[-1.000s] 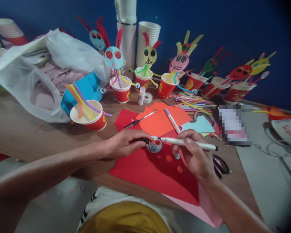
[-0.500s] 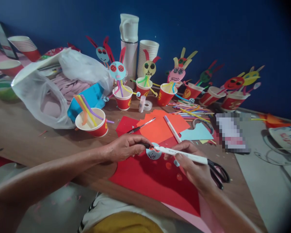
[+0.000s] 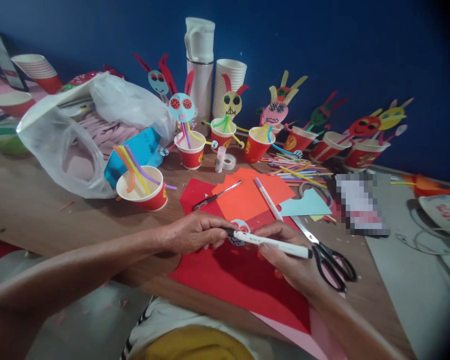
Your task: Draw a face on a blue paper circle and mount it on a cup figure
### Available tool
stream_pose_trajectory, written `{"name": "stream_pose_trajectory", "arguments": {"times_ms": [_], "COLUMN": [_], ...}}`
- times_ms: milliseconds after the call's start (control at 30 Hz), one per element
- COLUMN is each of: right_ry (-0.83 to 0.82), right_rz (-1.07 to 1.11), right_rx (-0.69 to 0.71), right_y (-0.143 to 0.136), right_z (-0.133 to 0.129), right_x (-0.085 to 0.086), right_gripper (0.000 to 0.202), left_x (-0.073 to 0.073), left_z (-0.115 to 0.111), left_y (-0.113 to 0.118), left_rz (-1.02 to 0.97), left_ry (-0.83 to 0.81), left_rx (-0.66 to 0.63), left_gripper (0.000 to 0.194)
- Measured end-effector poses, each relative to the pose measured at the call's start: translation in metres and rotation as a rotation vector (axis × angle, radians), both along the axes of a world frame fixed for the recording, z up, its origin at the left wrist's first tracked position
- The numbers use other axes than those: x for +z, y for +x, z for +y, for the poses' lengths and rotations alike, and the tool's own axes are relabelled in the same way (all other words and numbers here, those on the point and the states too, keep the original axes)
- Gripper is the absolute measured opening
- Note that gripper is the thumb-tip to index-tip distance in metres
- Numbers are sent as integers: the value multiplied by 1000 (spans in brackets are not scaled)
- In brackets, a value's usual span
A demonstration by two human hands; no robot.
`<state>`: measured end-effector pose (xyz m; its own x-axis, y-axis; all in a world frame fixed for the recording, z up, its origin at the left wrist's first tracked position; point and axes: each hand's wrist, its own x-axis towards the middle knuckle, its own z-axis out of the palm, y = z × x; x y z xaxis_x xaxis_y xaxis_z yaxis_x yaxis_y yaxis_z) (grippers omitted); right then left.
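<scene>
In the head view, the left hand (image 3: 200,232) pinches the black cap (image 3: 228,232) and the right hand (image 3: 285,250) grips the white marker (image 3: 272,244), both above the red paper (image 3: 243,285). Marker and cap partly hide a small drawn face (image 3: 240,227) just beneath; the right fingers mask part of the scissors' (image 3: 318,250) blades, and pixelation obscures an object (image 3: 362,204) at right.

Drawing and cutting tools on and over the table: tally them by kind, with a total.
White-barrelled markers: 2 (the held marker, between left hand and right hand; the lying marker)
Black pen: 1
Black-handled scissors: 1
Total: 4
</scene>
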<state>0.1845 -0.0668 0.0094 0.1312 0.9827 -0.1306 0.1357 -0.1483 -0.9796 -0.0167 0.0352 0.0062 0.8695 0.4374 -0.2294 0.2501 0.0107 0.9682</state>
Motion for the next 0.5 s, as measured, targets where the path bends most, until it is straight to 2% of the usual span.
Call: {"name": "stream_pose_trajectory", "arguments": {"times_ms": [200,367,500], "right_ry": [47,38,5], "right_rz": [11,86,101], "right_rx": [33,76,57], "right_y": [3,5,5], "right_z": [-1,-2,-1], "right_x": [-7,-10,-9], "right_gripper": [14,9,9], "left_x": [1,5,8], "left_z": [2,2,1], "left_y": [-3,-2,-1], "left_rz": [-5,-68,-65], "left_ry": [15,57,66], "left_rx": [-82,-139,-165], "left_gripper": [40,35,33]}}
